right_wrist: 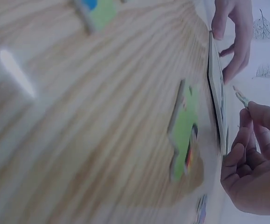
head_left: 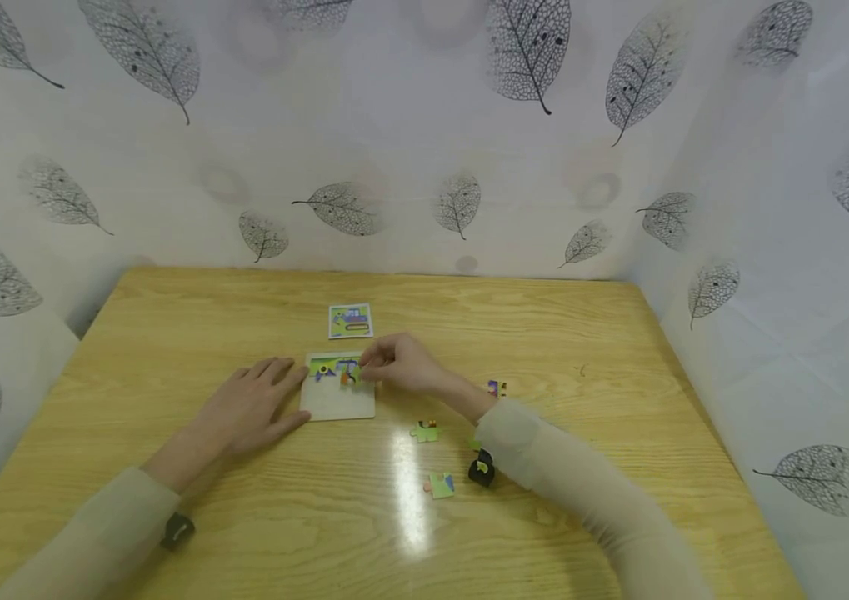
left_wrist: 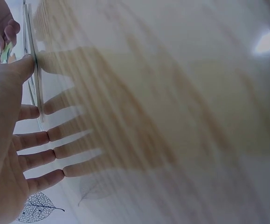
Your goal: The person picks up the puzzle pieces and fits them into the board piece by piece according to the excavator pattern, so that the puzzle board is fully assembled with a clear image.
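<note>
A square puzzle board (head_left: 337,404) lies on the wooden table, with puzzle pieces (head_left: 323,369) fitted along its upper part and its lower part bare. My left hand (head_left: 252,408) rests on the table at the board's left side, thumb and forefinger touching its edge. Over the board's upper right, my right hand (head_left: 405,364) pinches a puzzle piece (right_wrist: 241,98) between thumb and forefinger. In the right wrist view that piece is tilted, held just above the board (right_wrist: 216,79). From the left wrist view, the left fingers (left_wrist: 39,158) are straight against the tabletop.
A small picture card (head_left: 350,321) showing a digger lies behind the board. Loose pieces are to the right: a green one (head_left: 426,431), a green and blue one (head_left: 441,485), and a purple one (head_left: 496,388) near the right forearm. Leaf-printed curtains (head_left: 394,125) surround the table (head_left: 559,333).
</note>
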A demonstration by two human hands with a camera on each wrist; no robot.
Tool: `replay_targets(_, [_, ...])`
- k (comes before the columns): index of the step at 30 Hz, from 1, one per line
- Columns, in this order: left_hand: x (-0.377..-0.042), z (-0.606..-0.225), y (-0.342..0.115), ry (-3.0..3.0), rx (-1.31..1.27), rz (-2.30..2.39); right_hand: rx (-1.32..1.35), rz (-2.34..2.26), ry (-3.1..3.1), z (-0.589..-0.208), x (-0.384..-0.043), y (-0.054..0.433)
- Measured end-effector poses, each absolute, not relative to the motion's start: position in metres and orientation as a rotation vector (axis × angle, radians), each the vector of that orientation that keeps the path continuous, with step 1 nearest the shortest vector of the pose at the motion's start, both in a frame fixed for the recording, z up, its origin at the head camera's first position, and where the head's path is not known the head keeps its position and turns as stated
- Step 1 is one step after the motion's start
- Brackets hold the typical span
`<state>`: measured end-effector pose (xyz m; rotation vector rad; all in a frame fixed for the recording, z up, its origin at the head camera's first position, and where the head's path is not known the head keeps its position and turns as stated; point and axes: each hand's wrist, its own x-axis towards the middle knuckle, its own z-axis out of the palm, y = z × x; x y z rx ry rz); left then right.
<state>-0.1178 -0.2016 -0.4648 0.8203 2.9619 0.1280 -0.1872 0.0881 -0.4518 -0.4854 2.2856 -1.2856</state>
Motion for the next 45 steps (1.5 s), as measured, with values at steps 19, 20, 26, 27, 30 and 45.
replay_targets(19, [-0.117,-0.466,-0.204,2.975,0.831,0.145,-0.453,-1.232,2.351,-0.459,-0.183,0.042])
replay_targets(20, [-0.118,-0.466,-0.204,2.974,0.831,0.145,-0.454,-1.225,2.360,-0.459,-0.183,0.041])
replay_targets(26, [-0.118,-0.468,-0.204,2.982,0.843,0.148,-0.497,-1.185,2.393,-0.461,-0.183,0.036])
replay_targets(27, [-0.118,-0.468,-0.204,2.983,0.843,0.149,-0.499,-1.176,2.398,-0.460,-0.183,0.035])
replay_targets(30, [-0.118,-0.468,-0.204,2.978,0.840,0.151,-0.492,-1.151,2.412,-0.459,-0.182,0.033])
replay_targets(45, [-0.118,-0.466,-0.203,2.968,0.831,0.156,-0.472,-1.010,2.500,-0.457,-0.184,0.025])
